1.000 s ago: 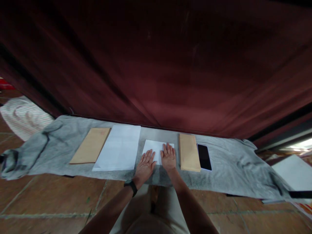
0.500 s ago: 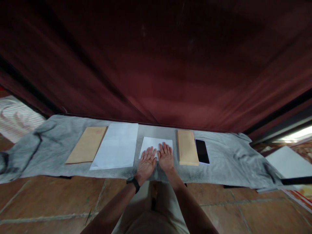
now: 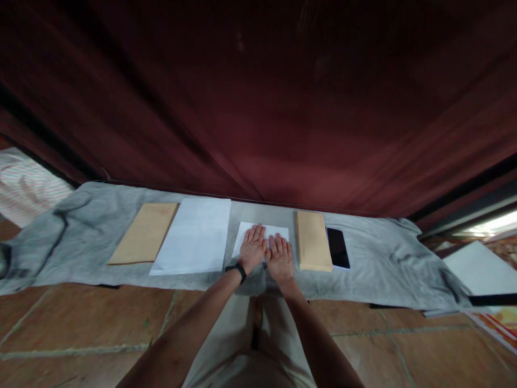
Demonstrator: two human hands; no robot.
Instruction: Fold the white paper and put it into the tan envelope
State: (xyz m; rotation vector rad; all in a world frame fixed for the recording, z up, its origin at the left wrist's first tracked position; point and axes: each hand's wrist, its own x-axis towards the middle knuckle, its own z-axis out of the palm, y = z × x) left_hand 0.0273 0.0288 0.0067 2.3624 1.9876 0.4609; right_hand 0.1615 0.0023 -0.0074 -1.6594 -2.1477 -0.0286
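Observation:
A small white sheet of paper (image 3: pixel 243 231), perhaps folded, lies on the grey cloth (image 3: pixel 371 258) in front of me. My left hand (image 3: pixel 253 248) rests flat on it, fingers stretched out toward the far edge. Beside it, my right hand (image 3: pixel 280 257) also lies flat with fingers extended, over the paper's near right part. Neither hand grips anything. Both palms hide much of the sheet. To the left are larger white sheets (image 3: pixel 194 237), partly over a brown envelope (image 3: pixel 143 233). On the right sits a stack of smaller brown envelopes (image 3: pixel 314 241).
A dark-screened phone (image 3: pixel 338 248) lies just right of the small envelopes. A dark red curtain-like surface (image 3: pixel 283 134) rises along the cloth's far edge. Tiled floor (image 3: pixel 100 318) shows below the near edge. A white panel (image 3: pixel 484 269) stands at the far right.
My left hand has slid forward and right over the small paper, toward its far edge. My right hand has drawn back slightly toward me. The view has shifted a little.

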